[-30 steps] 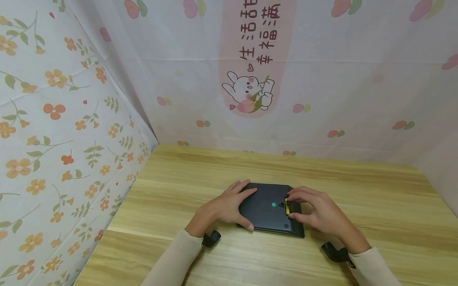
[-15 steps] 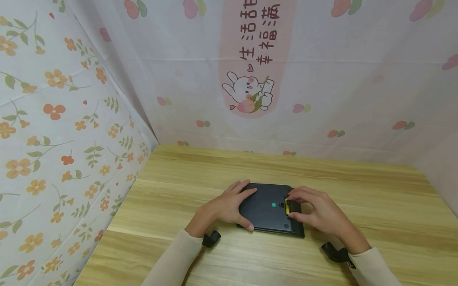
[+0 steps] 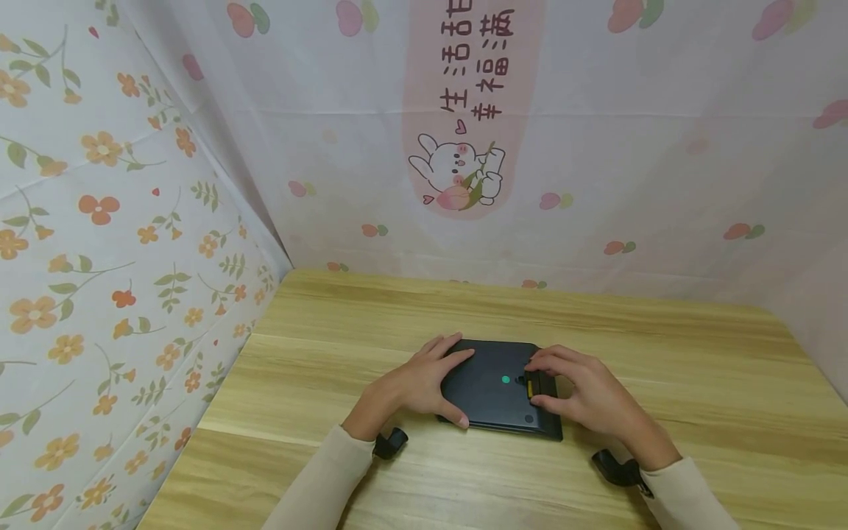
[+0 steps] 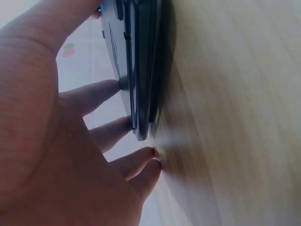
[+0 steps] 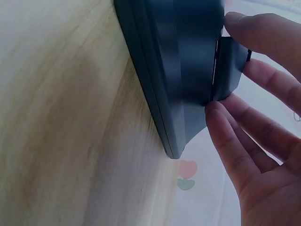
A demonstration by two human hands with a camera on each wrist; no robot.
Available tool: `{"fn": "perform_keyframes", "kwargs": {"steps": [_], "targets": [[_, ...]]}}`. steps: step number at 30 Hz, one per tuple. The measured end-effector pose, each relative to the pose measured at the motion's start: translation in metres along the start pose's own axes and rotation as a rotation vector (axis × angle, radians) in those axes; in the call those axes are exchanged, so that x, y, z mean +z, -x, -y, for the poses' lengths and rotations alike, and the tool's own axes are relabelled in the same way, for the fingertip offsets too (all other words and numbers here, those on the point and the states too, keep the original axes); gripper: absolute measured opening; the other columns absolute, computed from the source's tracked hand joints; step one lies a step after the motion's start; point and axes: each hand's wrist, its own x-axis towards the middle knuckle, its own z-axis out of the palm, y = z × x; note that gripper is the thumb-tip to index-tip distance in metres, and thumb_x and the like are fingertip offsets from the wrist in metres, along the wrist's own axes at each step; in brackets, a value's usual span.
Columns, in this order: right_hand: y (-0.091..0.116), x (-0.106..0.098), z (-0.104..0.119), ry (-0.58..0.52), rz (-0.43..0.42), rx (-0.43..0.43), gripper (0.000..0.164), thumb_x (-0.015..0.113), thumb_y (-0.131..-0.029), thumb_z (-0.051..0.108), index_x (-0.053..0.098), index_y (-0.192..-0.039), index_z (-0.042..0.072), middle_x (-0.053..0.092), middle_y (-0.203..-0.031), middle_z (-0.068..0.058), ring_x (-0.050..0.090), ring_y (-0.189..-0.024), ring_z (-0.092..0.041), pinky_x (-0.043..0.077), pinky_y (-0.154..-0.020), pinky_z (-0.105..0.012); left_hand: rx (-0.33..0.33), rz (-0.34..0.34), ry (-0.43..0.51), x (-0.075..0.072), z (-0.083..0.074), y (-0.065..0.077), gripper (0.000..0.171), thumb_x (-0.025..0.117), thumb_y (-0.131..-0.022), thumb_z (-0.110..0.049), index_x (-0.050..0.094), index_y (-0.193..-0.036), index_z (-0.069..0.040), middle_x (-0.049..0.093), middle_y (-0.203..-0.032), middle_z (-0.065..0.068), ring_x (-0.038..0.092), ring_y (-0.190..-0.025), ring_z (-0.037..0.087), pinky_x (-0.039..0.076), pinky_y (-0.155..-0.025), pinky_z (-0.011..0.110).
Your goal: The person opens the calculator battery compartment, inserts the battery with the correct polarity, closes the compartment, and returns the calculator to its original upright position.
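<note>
A flat black calculator lies with its back upward on the table, a green round sticker on it. At its right end, a yellow battery shows in the open compartment. My right hand pinches the small dark battery cover between thumb and fingers; in the right wrist view the cover stands tilted out of the calculator's back. With fingers spread, my left hand rests on the calculator's left end. Its thumb lies at the near edge, its fingertips by the far side.
The wood-grain table extends around the calculator. Behind it hangs a printed cloth, and a floral cloth bounds the left side. Black wrist mounts sit by both wrists.
My right fingers have shifted slightly left with the battery cover. The cover now hides more of the yellow battery. The left hand and the calculator hold their place.
</note>
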Motion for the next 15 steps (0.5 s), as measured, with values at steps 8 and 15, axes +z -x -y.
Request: {"fn": "perform_keyframes", "kwargs": {"steps": [8,15], "targets": [[0.0005,0.0002,0.0006,0.021,0.018,0.013,0.042,0.097,-0.085,0.016,0.08,-0.123,0.017,0.071,-0.128,0.005,0.071,-0.101,-0.014,0.063,-0.081,-0.041,0.002,-0.005,-0.002,0.0007,0.0012,0.0003,0.115,0.096,-0.083,-0.056,0.035,-0.175,-0.024,0.011,-0.185,0.004,0.007,-0.169,0.036,0.027,-0.128,0.063],[0.0007,-0.0001,-0.0002,0.034,0.041,0.015,0.043,0.096,-0.087,0.019,0.082,-0.128,0.016,0.072,-0.131,0.002,0.073,-0.114,-0.023,0.063,-0.087,-0.046,0.0,-0.006,-0.006,0.0007,0.001,0.0,0.115,0.096,-0.083,-0.057,0.035,-0.175,-0.024,0.011,-0.185,0.004,0.007,-0.169,0.035,0.028,-0.128,0.063]]}}
